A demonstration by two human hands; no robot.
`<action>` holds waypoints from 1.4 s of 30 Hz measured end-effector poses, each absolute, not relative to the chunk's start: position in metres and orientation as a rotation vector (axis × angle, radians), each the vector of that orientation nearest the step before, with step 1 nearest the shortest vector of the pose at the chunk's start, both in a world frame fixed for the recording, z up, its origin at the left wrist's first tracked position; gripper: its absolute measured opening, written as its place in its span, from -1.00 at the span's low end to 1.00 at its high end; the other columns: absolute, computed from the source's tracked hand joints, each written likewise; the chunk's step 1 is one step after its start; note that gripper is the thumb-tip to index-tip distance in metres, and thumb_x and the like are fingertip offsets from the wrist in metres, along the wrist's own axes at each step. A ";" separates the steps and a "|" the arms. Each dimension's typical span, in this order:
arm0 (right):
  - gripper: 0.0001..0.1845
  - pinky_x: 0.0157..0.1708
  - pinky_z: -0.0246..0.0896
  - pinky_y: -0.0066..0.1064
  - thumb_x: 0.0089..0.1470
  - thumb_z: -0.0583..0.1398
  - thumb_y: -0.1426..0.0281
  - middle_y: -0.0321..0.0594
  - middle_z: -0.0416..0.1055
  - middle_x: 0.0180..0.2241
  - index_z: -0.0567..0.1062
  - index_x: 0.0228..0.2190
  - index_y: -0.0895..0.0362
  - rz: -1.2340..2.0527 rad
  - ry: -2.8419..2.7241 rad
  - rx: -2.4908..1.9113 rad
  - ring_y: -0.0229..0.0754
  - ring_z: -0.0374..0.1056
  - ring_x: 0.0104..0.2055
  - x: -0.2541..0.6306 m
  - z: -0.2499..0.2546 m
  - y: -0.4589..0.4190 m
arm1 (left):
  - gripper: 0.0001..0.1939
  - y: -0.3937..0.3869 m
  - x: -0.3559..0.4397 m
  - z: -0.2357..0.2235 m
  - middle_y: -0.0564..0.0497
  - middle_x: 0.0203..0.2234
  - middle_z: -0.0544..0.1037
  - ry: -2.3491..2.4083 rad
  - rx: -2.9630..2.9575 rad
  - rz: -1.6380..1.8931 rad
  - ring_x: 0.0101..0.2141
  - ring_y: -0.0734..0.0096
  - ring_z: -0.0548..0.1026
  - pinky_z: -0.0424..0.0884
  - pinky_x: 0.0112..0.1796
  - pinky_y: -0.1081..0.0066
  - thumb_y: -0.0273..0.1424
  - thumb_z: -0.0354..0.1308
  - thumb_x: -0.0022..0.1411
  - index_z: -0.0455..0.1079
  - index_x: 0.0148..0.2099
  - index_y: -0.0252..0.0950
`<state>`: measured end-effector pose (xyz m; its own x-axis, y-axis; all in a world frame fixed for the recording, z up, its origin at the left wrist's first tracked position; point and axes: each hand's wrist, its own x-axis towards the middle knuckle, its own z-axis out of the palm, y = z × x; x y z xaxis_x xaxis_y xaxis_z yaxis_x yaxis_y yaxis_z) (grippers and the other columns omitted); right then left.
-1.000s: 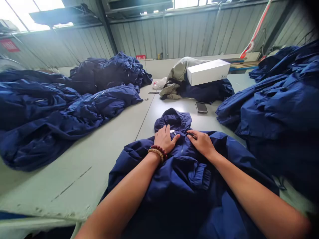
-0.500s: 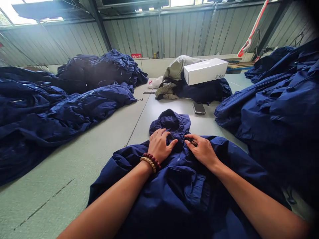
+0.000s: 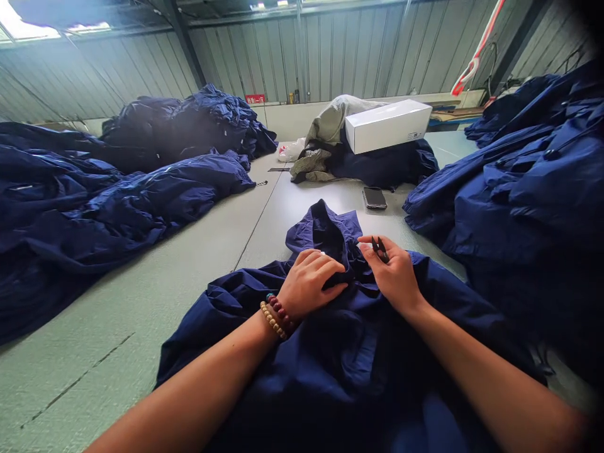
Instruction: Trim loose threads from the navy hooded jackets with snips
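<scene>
Grips first: L hand lies open, not clenched, fingers pressing on a navy jacket just below its hood. R hand is closed, pinching small black thread snips btwn thumb and fingers, tips up, nr the neck.

Far L, heaped navy jackets lie on a pale green bench, w/ a second heap behind them. Beaded bracelets sit on the L wrist. Mid-frame, the jacket lies on the bench right under both forearms, hood end pointing away, body bunched. Beyond it are a plastic bag, a grey-green garment, a white carton on a dark navy garment, and a smartphone lying on the bench. Far R, a big navy pile rises beside the bench.

Step in hand looks like working round the neck w/ the snips, L hand steadying the cloth. Next move calls for snip tips down at the neck while L keeps fabric flat; any thread there is too small to see.
</scene>
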<state>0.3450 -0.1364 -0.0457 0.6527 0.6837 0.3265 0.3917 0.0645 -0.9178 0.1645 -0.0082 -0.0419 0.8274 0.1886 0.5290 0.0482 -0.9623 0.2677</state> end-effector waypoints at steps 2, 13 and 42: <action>-0.47 -0.53 -0.02 -0.40 0.23 0.29 -0.09 -0.41 0.20 -0.56 0.64 -0.15 0.13 0.303 -0.882 -1.558 -0.29 0.02 -0.54 0.347 -0.047 -0.135 | -0.82 -0.010 0.165 -0.040 -0.04 -0.11 0.70 0.167 2.791 0.796 0.00 0.19 0.59 0.34 0.24 0.08 -0.17 0.28 0.45 0.59 -0.04 -0.12; -0.31 -0.56 -0.16 -0.38 -0.06 0.40 -0.22 -0.40 0.14 -0.64 0.29 -0.61 0.06 0.504 -0.909 -1.777 -0.32 -0.02 -0.55 0.358 -0.052 -0.130 | -0.74 -0.018 0.164 -0.034 -0.03 -0.12 0.66 -0.022 3.064 0.657 -0.11 0.23 0.53 0.37 0.06 0.17 -0.46 0.05 0.52 0.58 -0.06 -0.14; -0.33 -0.69 -0.35 -0.44 -0.21 0.59 -0.07 -0.55 -0.02 -0.70 0.34 -0.54 0.07 0.891 -0.638 -1.166 -0.45 -0.18 -0.68 0.323 -0.044 -0.133 | -0.95 -0.019 0.171 -0.047 0.04 -0.27 0.65 0.252 2.440 1.349 -0.29 0.46 0.58 0.51 -0.22 0.41 -0.33 0.39 0.40 0.66 -0.16 -0.15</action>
